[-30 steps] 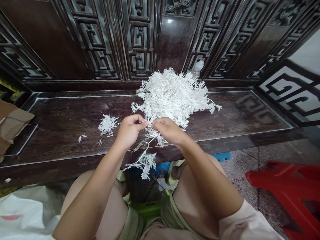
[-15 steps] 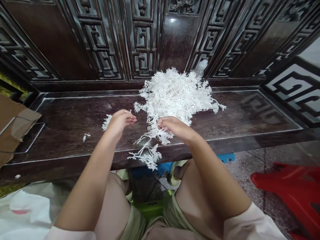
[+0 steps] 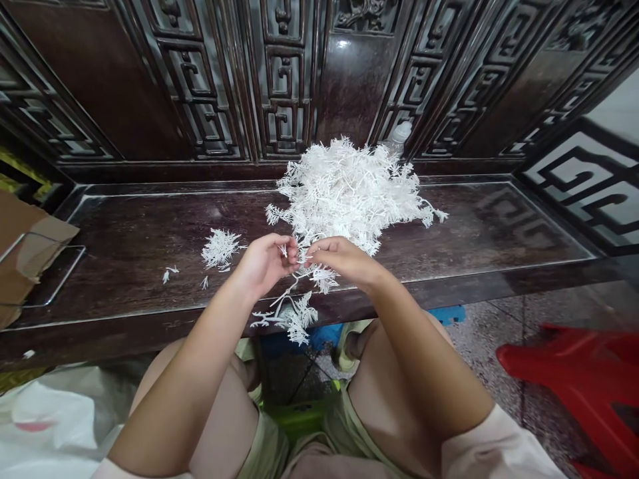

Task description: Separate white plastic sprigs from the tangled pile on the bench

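My left hand [image 3: 267, 265] is curled with a small white sprig piece [image 3: 283, 251] showing between its thumb and fingers. Close beside it, my right hand [image 3: 344, 261] pinches a white plastic branch [image 3: 291, 287], whose feathery lower tips [image 3: 298, 319] hang over the bench's front edge. The fingertips of both hands nearly meet at this branch. Just behind them rises a large heap of similar white branches [image 3: 349, 189]. Left of my left hand lies a small pile of loose white sprig pieces [image 3: 219, 248], with a few stray bits [image 3: 170, 273] around it.
The dark wooden bench [image 3: 124, 233] has a carved back panel [image 3: 284, 73]. A clear bottle [image 3: 399, 136] stands behind the heap. At the left is a torn cardboard box [image 3: 30, 253] with a wire frame. A red plastic stool [image 3: 574, 372] stands on the floor, and a white bag [image 3: 54, 419] lies lower left.
My left hand has moved right, from beside the small pile to my right hand, uncovering the pile. Its fingers have curled in. My right hand stays nearly in place with the branch.
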{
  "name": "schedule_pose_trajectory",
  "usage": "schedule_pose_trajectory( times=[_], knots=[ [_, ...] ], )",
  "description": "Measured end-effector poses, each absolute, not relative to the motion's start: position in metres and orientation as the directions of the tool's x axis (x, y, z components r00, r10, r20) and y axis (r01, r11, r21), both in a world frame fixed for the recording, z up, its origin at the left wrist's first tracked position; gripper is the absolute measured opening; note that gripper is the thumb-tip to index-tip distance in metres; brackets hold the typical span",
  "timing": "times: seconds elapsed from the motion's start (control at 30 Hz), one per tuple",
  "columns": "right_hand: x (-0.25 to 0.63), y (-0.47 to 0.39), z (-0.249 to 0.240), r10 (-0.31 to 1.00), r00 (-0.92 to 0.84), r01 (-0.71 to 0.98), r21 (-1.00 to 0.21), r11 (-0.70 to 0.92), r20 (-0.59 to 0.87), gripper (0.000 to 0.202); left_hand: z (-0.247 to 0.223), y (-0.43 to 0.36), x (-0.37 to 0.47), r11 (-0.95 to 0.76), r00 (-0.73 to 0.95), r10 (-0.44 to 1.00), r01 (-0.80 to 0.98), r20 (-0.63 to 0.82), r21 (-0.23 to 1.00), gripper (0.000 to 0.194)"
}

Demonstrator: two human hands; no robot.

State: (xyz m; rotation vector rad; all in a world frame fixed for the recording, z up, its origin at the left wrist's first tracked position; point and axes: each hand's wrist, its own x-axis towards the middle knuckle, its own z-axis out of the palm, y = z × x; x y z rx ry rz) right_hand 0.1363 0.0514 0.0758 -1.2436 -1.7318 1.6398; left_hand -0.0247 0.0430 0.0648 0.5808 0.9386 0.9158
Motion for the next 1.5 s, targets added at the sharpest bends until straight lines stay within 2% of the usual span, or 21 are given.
schedule_pose_trajectory(
  times=[0.17,0.3,0.37,0.57,0.67,0.87,1.0,1.13,1.3,1.5],
  knots=[
    [0.137,0.054,0.070,0.816,-0.525,0.263,-0.958,-0.113,-0.240,0.012,0.065,0.042,-0.020,0.459,0.238,0.887,-0.352,-0.396,0.816,0.015],
    [0.139,0.055,0.067,0.813,-0.547,0.237,-0.968,-0.079,-0.200,0.016,0.064,0.040,-0.021,0.282,0.158,0.952,-0.126,-0.262,0.951,0.031],
    [0.139,0.054,0.067,0.819,-0.543,0.222,-0.972,-0.074,-0.186,0.018,0.064,0.039,-0.021,0.226,0.170,0.961,-0.031,-0.218,0.974,0.034],
    [0.137,0.052,0.070,0.834,-0.515,0.220,-0.971,-0.096,-0.200,0.018,0.059,0.042,-0.022,0.364,0.177,0.924,-0.145,-0.338,0.920,0.018],
    [0.138,0.053,0.072,0.842,-0.483,0.249,-0.959,-0.132,-0.241,0.017,0.057,0.043,-0.023,0.363,0.193,0.922,-0.135,-0.335,0.922,0.011],
    [0.140,0.056,0.073,0.874,-0.384,0.226,-0.948,-0.224,-0.298,0.015,0.065,0.039,-0.023,0.259,0.240,0.934,0.058,-0.266,0.964,0.019],
    [0.140,0.056,0.073,0.877,-0.362,0.198,-0.946,-0.258,-0.315,0.015,0.070,0.035,-0.019,0.118,0.206,0.964,0.230,-0.167,0.966,0.027],
    [0.140,0.055,0.072,0.865,-0.388,0.220,-0.943,-0.248,-0.318,0.017,0.070,0.036,-0.020,0.032,0.266,0.958,0.280,-0.110,0.959,0.029],
    [0.141,0.056,0.071,0.823,-0.465,0.255,-0.940,-0.228,-0.326,0.017,0.069,0.039,-0.025,-0.035,0.293,0.951,0.415,-0.097,0.909,0.029],
    [0.141,0.055,0.072,0.833,-0.445,0.315,-0.928,-0.199,-0.330,0.016,0.067,0.036,-0.026,-0.142,0.319,0.946,0.560,-0.054,0.816,0.027]
  ],
)
